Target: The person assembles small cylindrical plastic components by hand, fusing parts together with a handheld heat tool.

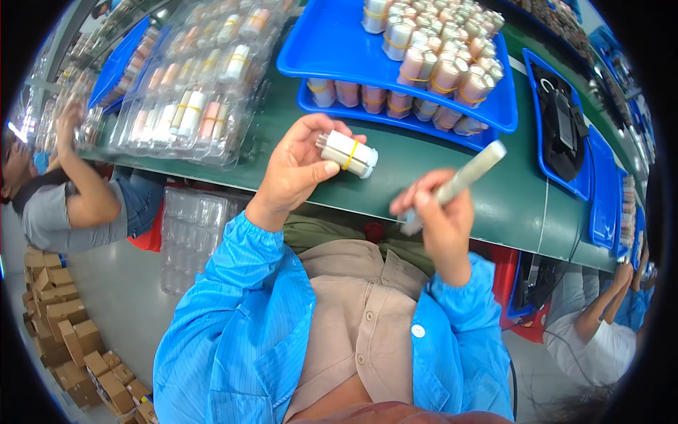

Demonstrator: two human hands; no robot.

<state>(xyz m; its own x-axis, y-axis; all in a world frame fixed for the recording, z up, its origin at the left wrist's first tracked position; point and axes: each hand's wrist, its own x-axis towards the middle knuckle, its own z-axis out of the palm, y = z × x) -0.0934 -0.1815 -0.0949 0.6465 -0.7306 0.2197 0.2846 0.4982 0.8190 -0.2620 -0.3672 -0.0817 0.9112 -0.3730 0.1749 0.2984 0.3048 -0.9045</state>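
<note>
My left hand (pixel 291 166) is closed around a small bundle of white tubes (pixel 340 150) with a yellow rubber band about its middle. The bundle lies tilted above the green table, its pale bluish ends turned right. To its right, my right hand (pixel 445 222) grips a thick, pale, marker-like stick (pixel 472 172) that slants up and to the right. Motion smears this hand, and a whitish blur shows below its fingertips. What that blur is, I cannot make out.
Two stacked blue trays (pixel 300 53) hold many banded bundles beyond my hands. Clear plastic trays (pixel 244 134) with more bundles stand left on the green table (pixel 508 212). Another blue tray (pixel 540 134) carries a black item at right. People work at both sides; cardboard boxes (pixel 78 336) cover floor at left.
</note>
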